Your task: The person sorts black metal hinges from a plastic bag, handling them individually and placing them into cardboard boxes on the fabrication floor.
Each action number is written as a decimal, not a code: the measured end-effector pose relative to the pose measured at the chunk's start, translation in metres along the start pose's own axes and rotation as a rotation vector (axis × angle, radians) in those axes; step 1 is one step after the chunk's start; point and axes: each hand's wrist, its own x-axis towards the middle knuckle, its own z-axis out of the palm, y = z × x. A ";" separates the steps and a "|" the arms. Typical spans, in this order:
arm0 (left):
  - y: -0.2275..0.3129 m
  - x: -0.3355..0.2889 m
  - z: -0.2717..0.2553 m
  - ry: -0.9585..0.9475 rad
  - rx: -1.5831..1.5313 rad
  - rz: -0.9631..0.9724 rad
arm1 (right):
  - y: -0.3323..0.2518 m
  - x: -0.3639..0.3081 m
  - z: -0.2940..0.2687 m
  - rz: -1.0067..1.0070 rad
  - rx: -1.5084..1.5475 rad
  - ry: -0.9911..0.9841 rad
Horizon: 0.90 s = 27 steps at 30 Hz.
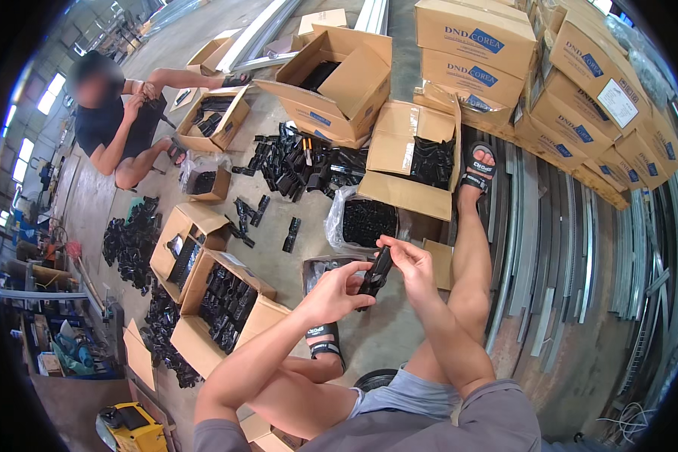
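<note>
A dark, elongated black part, plastic-looking, is held tilted between my hands above the floor. My left hand grips its lower end between thumb and fingers. My right hand pinches at its upper end with thumb and index finger; whether a smaller piece sits in that pinch is too small to tell. Just beyond my hands stands a plastic-lined box full of small black pieces. Below my left hand, another small box with a clear plastic bag is partly hidden. Loose black parts lie heaped on the floor ahead.
Left of me, an open carton holds rows of black parts, beside a floor pile. Another open carton stands ahead. Stacked cartons and long metal profiles line the right. A co-worker sits at far left.
</note>
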 end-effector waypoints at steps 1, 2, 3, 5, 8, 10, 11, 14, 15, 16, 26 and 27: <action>0.005 -0.001 -0.001 -0.012 -0.009 -0.022 | 0.001 0.002 -0.005 0.028 -0.024 -0.030; 0.003 0.000 -0.001 -0.028 0.006 -0.028 | 0.003 0.003 -0.010 0.034 -0.014 -0.036; 0.001 0.001 -0.001 -0.043 0.019 -0.037 | 0.003 0.003 -0.010 0.042 -0.028 -0.033; 0.000 0.001 -0.003 -0.060 0.015 -0.069 | 0.002 0.002 -0.007 0.059 -0.056 -0.025; 0.007 0.001 -0.001 -0.080 -0.062 -0.129 | 0.001 0.003 -0.007 0.067 -0.058 -0.007; 0.008 0.002 -0.002 -0.072 -0.120 -0.154 | -0.001 0.005 -0.009 0.060 -0.078 -0.001; 0.005 0.003 0.000 -0.065 -0.188 -0.124 | -0.002 0.005 -0.010 0.056 -0.088 0.003; -0.011 0.005 0.007 -0.043 -0.315 -0.060 | -0.002 0.004 -0.007 0.077 -0.097 0.020; -0.014 0.007 0.008 -0.041 -0.305 -0.052 | -0.001 0.004 -0.007 0.069 -0.113 0.030; -0.016 0.008 0.009 -0.040 -0.295 -0.044 | 0.000 0.004 -0.007 0.060 -0.129 0.040; -0.026 0.012 0.017 -0.104 -0.130 -0.056 | 0.011 0.003 -0.016 0.160 -0.064 0.108; -0.029 0.013 0.017 -0.097 -0.173 -0.039 | 0.010 0.003 -0.016 0.153 -0.067 0.103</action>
